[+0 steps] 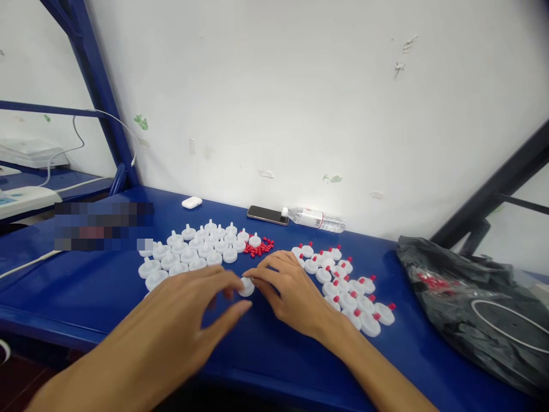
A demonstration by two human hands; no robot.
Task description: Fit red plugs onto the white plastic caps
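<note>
On the blue table (86, 286), my left hand (193, 312) and my right hand (287, 289) meet around one white plastic cap (246, 286), pinched between the fingertips of both. Left of them lies a group of several plain white caps (193, 249). A small heap of red plugs (259, 246) sits just behind my hands. To the right lies a group of white caps fitted with red plugs (347, 289), close to my right wrist.
A black plastic bag (467, 309) with red plugs and a white ring lies at the right. A phone (263, 214), a lying water bottle (315, 219) and a white earbud case (191, 202) rest by the wall. Blue frame posts (100, 91) and cables stand at left.
</note>
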